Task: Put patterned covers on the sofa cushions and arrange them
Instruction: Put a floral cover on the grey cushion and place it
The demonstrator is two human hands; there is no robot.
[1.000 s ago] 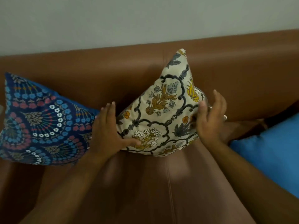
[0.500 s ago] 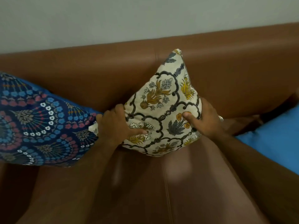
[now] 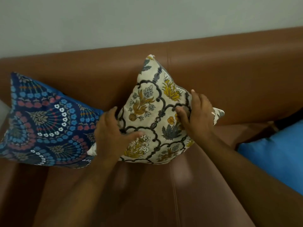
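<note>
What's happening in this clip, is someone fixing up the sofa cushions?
Yes. A person has both hands on a cream floral cushion standing on one corner against the backrest of a brown leather sofa. The left hand presses its lower left side and the right hand its right side. A dark blue patterned cushion leans just to its left, touching it. A plain blue cushion, with no patterned cover, lies on the seat at the right.
</note>
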